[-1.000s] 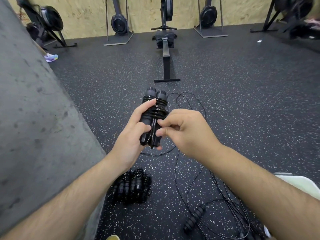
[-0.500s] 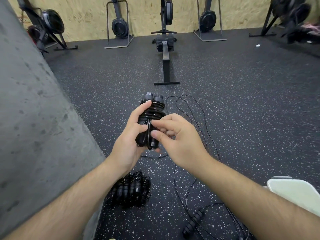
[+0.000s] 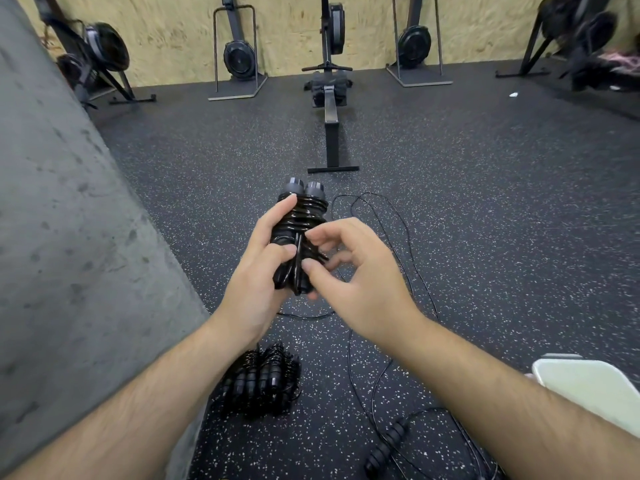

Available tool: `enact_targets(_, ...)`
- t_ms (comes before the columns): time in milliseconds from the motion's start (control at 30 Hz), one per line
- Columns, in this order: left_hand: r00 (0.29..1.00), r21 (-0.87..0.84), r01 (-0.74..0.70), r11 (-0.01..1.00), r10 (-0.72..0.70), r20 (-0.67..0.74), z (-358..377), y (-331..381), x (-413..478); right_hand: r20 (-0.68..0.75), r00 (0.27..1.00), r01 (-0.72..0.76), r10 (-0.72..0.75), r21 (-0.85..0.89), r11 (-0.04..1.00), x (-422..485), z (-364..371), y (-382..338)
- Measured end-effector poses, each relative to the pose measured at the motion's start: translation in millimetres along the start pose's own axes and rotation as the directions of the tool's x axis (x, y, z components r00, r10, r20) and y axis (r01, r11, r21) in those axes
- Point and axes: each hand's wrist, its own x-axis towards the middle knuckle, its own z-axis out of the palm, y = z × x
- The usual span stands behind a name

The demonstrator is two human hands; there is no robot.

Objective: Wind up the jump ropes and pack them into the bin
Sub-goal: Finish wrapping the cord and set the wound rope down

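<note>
My left hand grips a black jump rope bundle: two handles side by side with the cord wound tightly round them, held upright at chest height. My right hand is beside it on the right with thumb and fingers spread in a loose curl. Its thumb tip touches the bundle's lower end, and its index tip is near the coils. Below my left forearm, several wound ropes lie in a pile on the floor. A loose rope trails over the floor, one of its handles lying near the bottom. The white bin shows only a corner at lower right.
A grey concrete wall fills the left side. A rowing machine stands straight ahead on the speckled black rubber floor. More rowers are stood up against the plywood back wall.
My right hand has loosened from its pinch on the cord and its fingers have spread. The bundle sits a little lower in view. My left hand keeps its grip.
</note>
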Motion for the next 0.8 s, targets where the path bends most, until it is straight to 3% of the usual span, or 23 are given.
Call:
enact_targets(133,1.000,0.011,-0.008,1.000,0.008,0.001,-0.1,1.9,1.3,0.003,1.000,-0.011,0.011,-0.005,1.000,-1.5,-0.7,7.0)
enact_targets(367,1.000,0.029,0.021,0.999,-0.021,-0.016,0.6,-8.8,1.3,-0.054,0.986,0.151,-0.158,-0.116,0.982,-6.1,3.9,9.1)
enact_targets(467,0.999,0.009,0.025,1.000,-0.025,-0.030,0.0,-10.4,0.9,-0.063,0.990,0.122,-0.126,-0.065,0.990,-6.4,7.0,8.9)
enact_targets(667,0.996,-0.015,-0.034,0.999,0.032,-0.080,-7.6,-1.0,2.9,0.068,0.997,0.050,-0.047,-0.042,0.998,-1.0,2.4,6.8)
enact_targets(800,0.997,-0.001,-0.024,1.000,0.024,-0.069,-5.9,-1.2,2.7,0.059,0.998,-0.037,0.034,0.058,0.998,-0.1,3.2,5.1)
